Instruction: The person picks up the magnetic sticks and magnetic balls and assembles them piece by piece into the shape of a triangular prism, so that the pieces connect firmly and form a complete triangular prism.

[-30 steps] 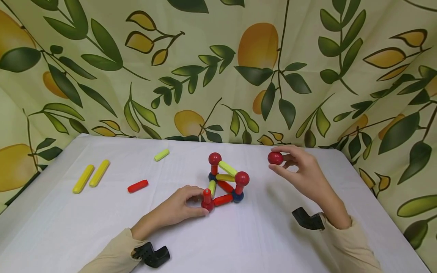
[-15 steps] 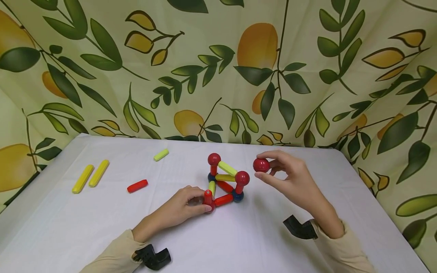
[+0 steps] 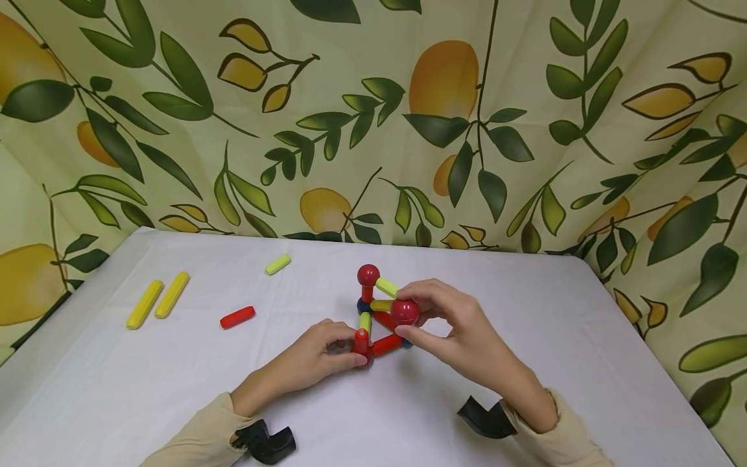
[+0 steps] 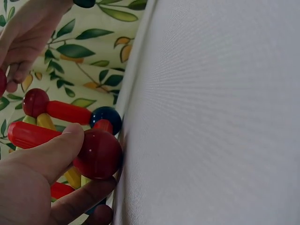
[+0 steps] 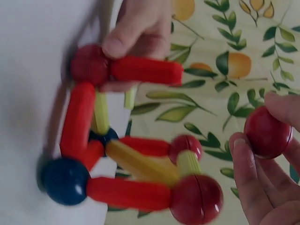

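Observation:
A ball-and-rod toy frame stands on the table, with red and blue balls joined by red, yellow and lime rods. My left hand (image 3: 321, 350) grips the red corner ball (image 4: 98, 154) at its near left, thumb and fingers on either side. From that ball a red rod (image 3: 362, 340) rises with its top end bare. My right hand (image 3: 461, 324) pinches a loose red ball (image 5: 268, 132) in the air between thumb and fingers. In the head view it overlaps the frame's right side, hiding the red ball (image 5: 196, 199) there; the right wrist view shows a gap between these balls.
Two long yellow rods (image 3: 144, 305) lie at the table's left. Closer to the frame are a short red rod (image 3: 237, 318) and a short lime rod (image 3: 277, 264). A patterned curtain (image 3: 350, 130) hangs behind the white table (image 3: 192, 370).
My right hand has carried its red ball leftward and nearer, from the right of the frame to in front of its right side. The left hand keeps its grip on the corner ball.

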Motion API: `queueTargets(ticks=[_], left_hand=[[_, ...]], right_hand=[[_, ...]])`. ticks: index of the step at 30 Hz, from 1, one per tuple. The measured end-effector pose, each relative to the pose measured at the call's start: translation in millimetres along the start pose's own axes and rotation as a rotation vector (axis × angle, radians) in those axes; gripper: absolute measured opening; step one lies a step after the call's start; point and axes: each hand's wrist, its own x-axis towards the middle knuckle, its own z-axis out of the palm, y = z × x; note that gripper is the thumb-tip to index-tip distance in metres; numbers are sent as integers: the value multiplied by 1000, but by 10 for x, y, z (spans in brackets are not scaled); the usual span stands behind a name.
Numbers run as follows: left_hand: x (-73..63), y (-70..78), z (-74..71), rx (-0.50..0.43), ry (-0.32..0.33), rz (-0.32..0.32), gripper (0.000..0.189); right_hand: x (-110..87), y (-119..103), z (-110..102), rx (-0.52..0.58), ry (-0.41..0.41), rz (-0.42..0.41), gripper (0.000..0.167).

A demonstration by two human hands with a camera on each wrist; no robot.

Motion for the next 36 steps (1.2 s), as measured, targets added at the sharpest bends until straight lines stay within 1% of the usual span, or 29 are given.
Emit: queueTargets(ticks=[3,10,14,16,20,30,36], left_hand=[[5,-1,8,-8,1,9,14],[20,-5,45,8,-3,95,19],[14,5,47,16,-2,98,21],[11,9,44,21,-2,97,21],[9,9,45,31,2,114,19],[12,4,47,21,9,135,17],[14,-6,49,26,13,145,15]], right_hand=[[-7,-7,119,33,-15,-31,39],[-42,-13,306,66,-66,-32,40],[-51,-5,371,81,-76,-18,41],[-54,-6,400,89,-81,8,42],[-55,6,458,110,-85,28,42],[-48,52,525,83,-100,44,41],[-45,60,528,85,-96,25,40]])
